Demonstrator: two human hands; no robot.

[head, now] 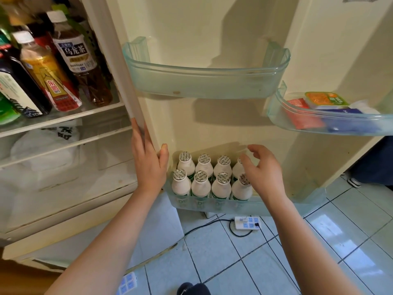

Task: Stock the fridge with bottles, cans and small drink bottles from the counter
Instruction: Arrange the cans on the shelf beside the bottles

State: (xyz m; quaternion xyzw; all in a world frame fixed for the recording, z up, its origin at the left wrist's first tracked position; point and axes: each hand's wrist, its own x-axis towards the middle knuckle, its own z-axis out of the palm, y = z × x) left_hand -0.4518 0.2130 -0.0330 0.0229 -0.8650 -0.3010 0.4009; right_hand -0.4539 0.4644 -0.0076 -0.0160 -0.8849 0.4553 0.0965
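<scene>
Left hand (148, 165) clasps fridge edge (133, 90); right hand (264, 172) loose.

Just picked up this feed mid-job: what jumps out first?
Eight small white drink bottles in two rows fill the left of the bottom door shelf. The right grip hangs loosely curled over the rightmost ones; the left grip holds the door edge. Tall bottles crowd the fridge shelf, upper left.
</scene>
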